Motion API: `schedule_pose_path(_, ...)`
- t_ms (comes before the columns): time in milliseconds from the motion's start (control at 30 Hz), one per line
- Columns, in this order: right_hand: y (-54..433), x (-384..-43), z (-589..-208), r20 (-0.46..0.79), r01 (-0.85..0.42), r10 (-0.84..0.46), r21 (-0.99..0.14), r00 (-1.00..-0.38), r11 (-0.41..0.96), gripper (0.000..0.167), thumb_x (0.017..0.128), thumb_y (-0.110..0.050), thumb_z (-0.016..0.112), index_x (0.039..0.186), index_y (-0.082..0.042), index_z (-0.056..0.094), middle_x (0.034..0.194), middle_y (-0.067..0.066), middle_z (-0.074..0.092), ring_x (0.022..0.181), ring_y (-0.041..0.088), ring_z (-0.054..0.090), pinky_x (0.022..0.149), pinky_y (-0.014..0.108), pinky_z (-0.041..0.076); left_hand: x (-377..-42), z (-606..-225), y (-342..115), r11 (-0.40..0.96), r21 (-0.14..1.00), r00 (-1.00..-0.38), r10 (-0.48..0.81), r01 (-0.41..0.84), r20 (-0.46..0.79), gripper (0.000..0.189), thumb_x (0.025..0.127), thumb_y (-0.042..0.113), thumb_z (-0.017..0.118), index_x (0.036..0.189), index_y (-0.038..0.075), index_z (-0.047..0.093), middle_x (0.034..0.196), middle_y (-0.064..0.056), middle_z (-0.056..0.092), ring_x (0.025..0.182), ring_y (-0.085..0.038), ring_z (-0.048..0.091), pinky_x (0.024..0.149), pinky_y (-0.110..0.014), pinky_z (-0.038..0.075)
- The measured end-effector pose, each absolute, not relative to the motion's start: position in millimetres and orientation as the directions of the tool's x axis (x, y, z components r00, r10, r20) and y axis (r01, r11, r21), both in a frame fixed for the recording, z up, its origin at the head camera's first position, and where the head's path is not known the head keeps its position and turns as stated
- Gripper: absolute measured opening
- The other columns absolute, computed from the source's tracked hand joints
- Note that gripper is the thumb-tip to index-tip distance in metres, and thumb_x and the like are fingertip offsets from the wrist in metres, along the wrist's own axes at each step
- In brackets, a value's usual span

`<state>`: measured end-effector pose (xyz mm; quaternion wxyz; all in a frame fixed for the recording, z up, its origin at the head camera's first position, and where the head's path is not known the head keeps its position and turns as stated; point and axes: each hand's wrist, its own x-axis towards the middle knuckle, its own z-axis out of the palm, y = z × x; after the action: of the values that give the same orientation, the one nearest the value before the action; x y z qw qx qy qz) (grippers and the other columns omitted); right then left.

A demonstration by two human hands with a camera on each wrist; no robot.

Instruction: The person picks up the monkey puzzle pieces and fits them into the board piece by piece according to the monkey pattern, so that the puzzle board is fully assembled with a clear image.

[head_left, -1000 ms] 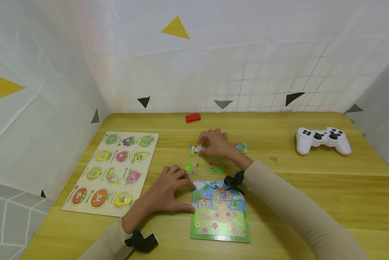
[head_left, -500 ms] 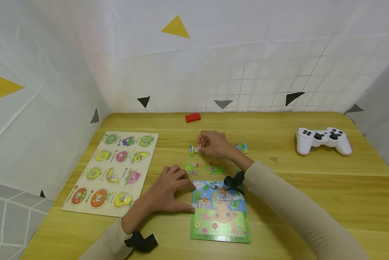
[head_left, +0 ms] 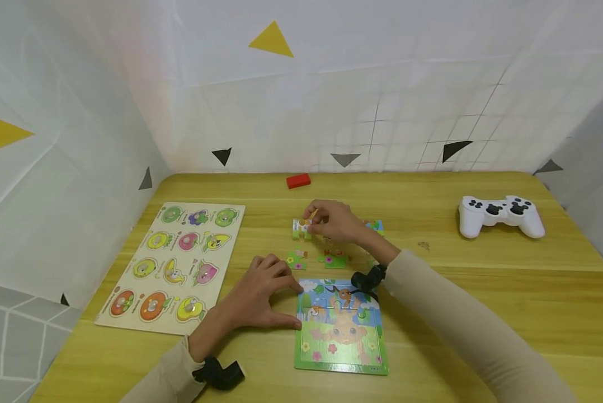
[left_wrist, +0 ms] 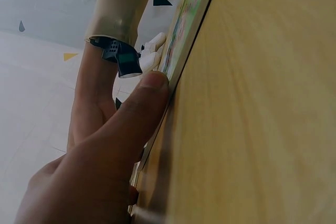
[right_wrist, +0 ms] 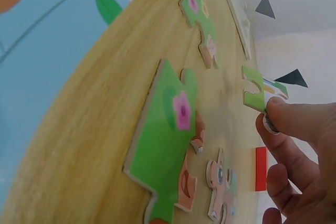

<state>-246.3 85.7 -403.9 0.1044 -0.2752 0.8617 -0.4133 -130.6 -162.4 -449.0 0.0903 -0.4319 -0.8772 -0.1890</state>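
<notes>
My right hand (head_left: 335, 223) pinches a jigsaw piece (right_wrist: 254, 88), green with white and blue, between thumb and forefinger. In the right wrist view the piece is tilted up off the table. Below it lie a green piece with a pink flower (right_wrist: 164, 145), another flowered piece (right_wrist: 201, 22) and a piece with an eye (right_wrist: 220, 187). My left hand (head_left: 258, 295) rests beside the jigsaw board (head_left: 339, 336), thumb tip (left_wrist: 155, 81) and forefinger at its left edge. The board shows an upside-down animal picture among flowers. My right hand hides part of the loose pieces.
A fruit peg puzzle (head_left: 173, 268) lies at the left of the wooden table. At the back is a red block (head_left: 298, 181). A white game controller (head_left: 501, 217) sits on the right. Another jigsaw piece (head_left: 375, 226) lies right of my right hand. White sheeting stands behind.
My right hand now tilts and lifts the jigsaw piece that it reached at the back left of the loose pieces. The left hand stays at the board's edge.
</notes>
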Motion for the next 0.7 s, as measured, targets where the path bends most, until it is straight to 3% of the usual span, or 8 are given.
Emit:
schedule_pose_path(433,95.5,-235.1,-399.4,0.083,-0.414,-0.587,-0.787,-0.805,0.457,0.019,0.095,-0.014,0.073,0.112,-0.010,0.068,0.090,0.007,0.074,0.071,0.019,0.059,0.069,0.033,0.047,-131.1,-449.2,-162.9,0.557,0.253,-0.612,0.724,0.791,0.318,0.057,0.075,0.081,0.069,0.109,0.036,0.072,0.109,0.013,0.060,0.108,-0.011,0.048,0.092,-0.040,0.035)
schedule_pose_path(700,102.0,-220.4,-395.5,0.087,-0.419,-0.615,-0.805,-0.784,0.420,0.021,0.095,-0.015,0.073,0.113,-0.007,0.068,0.088,0.006,0.074,0.067,0.020,0.055,0.064,0.030,0.046,-130.1,-448.1,-162.5,0.552,0.262,-0.611,0.725,0.792,0.320,0.056,0.074,0.080,0.070,0.109,0.035,0.072,0.110,0.013,0.060,0.109,-0.011,0.048,0.092,-0.040,0.035)
